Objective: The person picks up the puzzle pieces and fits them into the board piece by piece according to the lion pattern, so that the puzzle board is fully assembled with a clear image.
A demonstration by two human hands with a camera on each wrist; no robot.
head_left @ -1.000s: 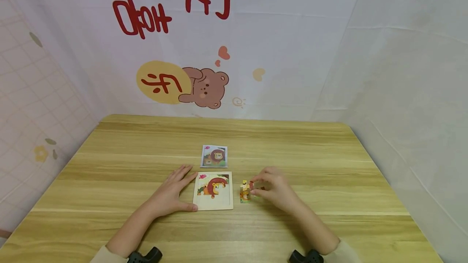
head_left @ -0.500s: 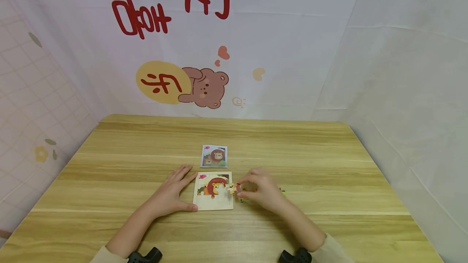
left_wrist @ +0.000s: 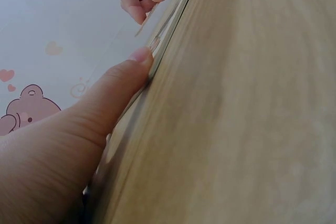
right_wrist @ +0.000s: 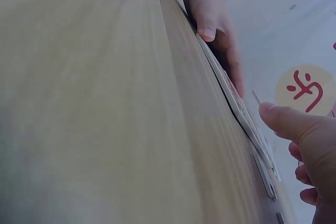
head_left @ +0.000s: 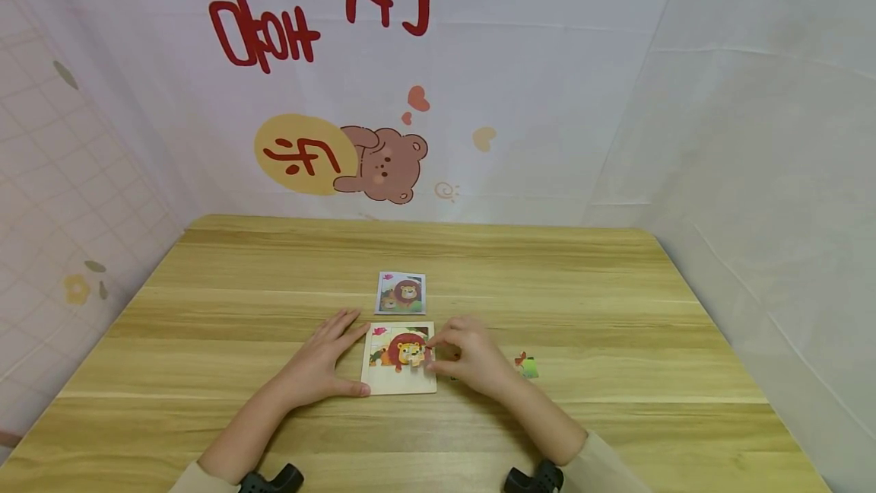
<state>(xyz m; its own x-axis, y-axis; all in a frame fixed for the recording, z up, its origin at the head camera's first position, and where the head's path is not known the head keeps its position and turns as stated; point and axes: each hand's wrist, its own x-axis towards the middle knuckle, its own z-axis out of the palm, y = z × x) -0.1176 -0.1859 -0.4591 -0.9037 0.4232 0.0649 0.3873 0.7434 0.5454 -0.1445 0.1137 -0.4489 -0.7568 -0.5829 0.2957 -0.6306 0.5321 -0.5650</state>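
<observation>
A wooden jigsaw board (head_left: pixel 400 383) with a partly filled lion picture lies flat on the table. My left hand (head_left: pixel 316 364) spans its left side with fingers spread, the thumb on the lower left corner and the index fingertip at the upper left one. In my right hand (head_left: pixel 475 358), thumb and fingers pinch a jigsaw piece (head_left: pixel 415 357) showing part of the lion's face. The piece is held over the right part of the board, beside the lion's mane. Its thin edge (right_wrist: pixel 256 97) shows tilted above the board in the right wrist view.
Behind the board lies a card (head_left: pixel 401 294) printed with the lion picture. A loose green and red jigsaw piece (head_left: pixel 527 366) is on the table right of my right hand. More loose pieces (right_wrist: pixel 265 179) lie beside the board, mostly hidden by that hand in the head view.
My right hand has picked up a jigsaw piece from the loose ones and carried it left over the board. The green and red piece has come into sight. My left hand stays put.
</observation>
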